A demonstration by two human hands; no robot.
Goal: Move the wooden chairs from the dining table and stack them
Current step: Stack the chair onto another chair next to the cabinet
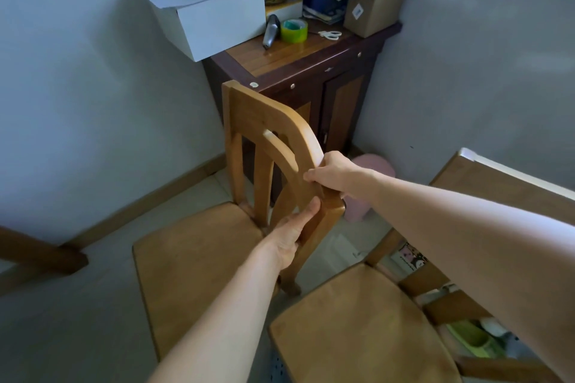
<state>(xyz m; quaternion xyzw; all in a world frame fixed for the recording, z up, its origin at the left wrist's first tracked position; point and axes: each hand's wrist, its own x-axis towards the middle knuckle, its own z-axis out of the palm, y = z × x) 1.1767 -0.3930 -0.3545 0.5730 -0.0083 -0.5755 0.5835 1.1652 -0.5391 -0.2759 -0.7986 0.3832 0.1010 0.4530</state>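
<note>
— With both hands clamped on the chair's top rail, right hand (334, 176) over the curve, left hand (291, 235) wrapped round the near post: lift how?

— Straight up, wooden chair (217, 227) kept level, clear of the second chair (351, 320) beside the dining table (497, 183), away from the cabinet (311, 71).

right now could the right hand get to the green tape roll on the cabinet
Probably not as things stand: the right hand is clamped on the chair backrest, which also stands between it and the green tape roll.
</note>
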